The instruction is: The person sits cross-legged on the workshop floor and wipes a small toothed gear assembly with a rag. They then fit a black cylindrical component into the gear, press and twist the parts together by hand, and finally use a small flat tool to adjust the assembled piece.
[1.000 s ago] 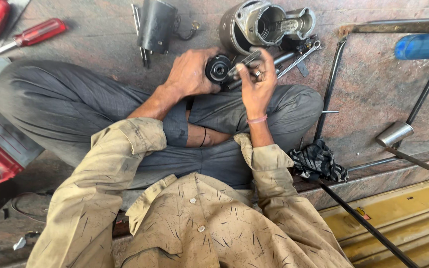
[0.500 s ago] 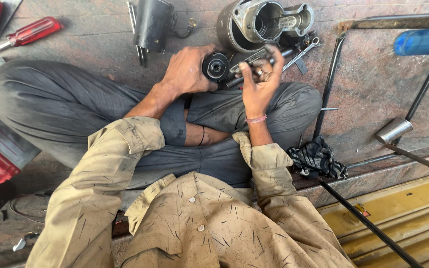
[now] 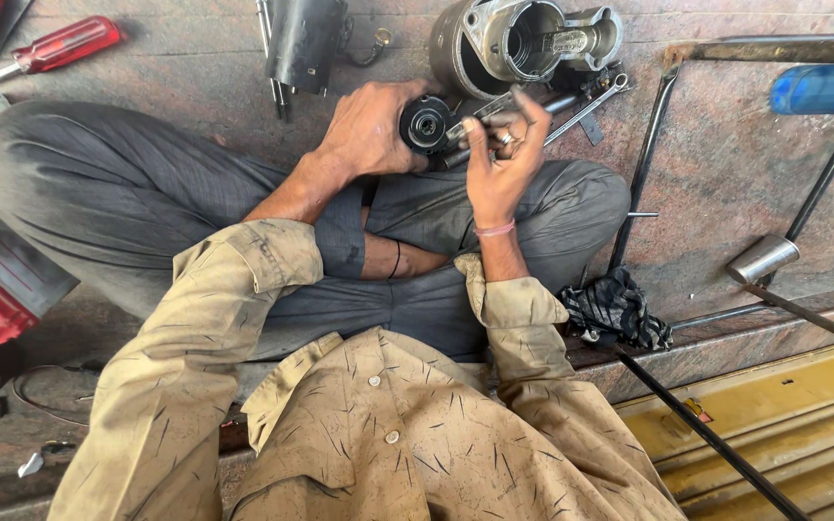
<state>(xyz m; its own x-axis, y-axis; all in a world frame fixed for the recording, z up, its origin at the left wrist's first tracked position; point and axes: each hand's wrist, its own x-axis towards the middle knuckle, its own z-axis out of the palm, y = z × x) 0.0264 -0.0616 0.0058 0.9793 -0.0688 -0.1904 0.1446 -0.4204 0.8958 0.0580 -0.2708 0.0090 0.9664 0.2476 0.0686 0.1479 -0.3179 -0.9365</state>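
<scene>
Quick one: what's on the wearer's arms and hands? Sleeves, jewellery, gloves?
No gloves. Both arms wear tan shirt sleeves with fine dark flecks, cuffs pushed up to mid-forearm. The right hand has a finger ring and a pink band at the wrist. The left hand is bare.

A floor-level repair workshop, by the look of it.
Tools and parts lie scattered on the worn reddish stone floor (image 3: 726, 183): a red-handled screwdriver (image 3: 55, 48), a grey cylindrical metal motor housing (image 3: 523, 43), a steel spanner (image 3: 586, 106), a greasy black rag (image 3: 615, 309), and a black metal rod frame (image 3: 644, 164) close by.
</scene>
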